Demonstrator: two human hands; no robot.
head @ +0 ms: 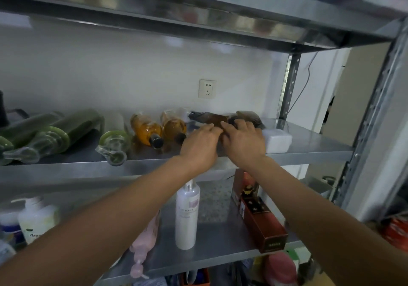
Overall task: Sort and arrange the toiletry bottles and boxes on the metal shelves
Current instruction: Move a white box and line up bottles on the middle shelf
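On the middle shelf, green bottles are laid on their sides at the left, tops toward the front edge. 2 amber bottles are laid beside them, dark caps forward. Just right of these, the left hand is stretched palm down over the shelf, its forearm raised from below left. A brown bottle is laid toward the back, just beyond the fingertips of both hands and partly hidden by them. The left fingers are bent and held close together, tips at the bottle's near edge; whether it is gripped cannot be told through the blur. The right hand is set just beside the left, palm down, fingers curled at the bottle's right end; a hold cannot be told there either. A white box is seen just beside the right hand. On the lower shelf, a white bottle is stood upright beneath the forearms.
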